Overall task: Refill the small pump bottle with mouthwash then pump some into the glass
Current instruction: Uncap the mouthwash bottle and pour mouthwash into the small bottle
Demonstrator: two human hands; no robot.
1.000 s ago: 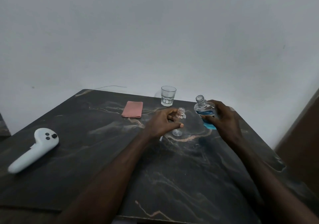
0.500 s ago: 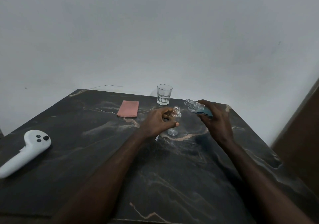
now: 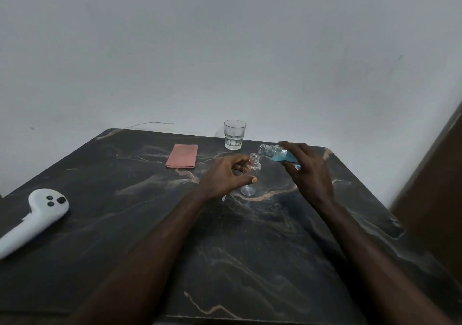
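The small clear pump bottle [image 3: 252,167] stands upright on the dark marble table [image 3: 250,249], its neck open with no pump on it. My left hand [image 3: 226,177] is wrapped around its body. My right hand [image 3: 306,172] grips the mouthwash bottle [image 3: 276,153], which holds blue liquid and is tipped nearly level, its open mouth just right of and slightly above the small bottle's neck. No stream shows between them. An empty clear glass [image 3: 234,134] stands behind, near the table's far edge. A thin white piece pokes out under my left hand.
A folded pink cloth [image 3: 182,155] lies left of the glass. A white handheld controller [image 3: 32,218] rests at the table's left side. A white wall is close behind the table, and a brown panel [image 3: 435,187] rises at the right.
My right hand has tipped the mouthwash bottle from upright to nearly level and brought its mouth up to the small bottle's neck. My left hand stays on the small bottle.
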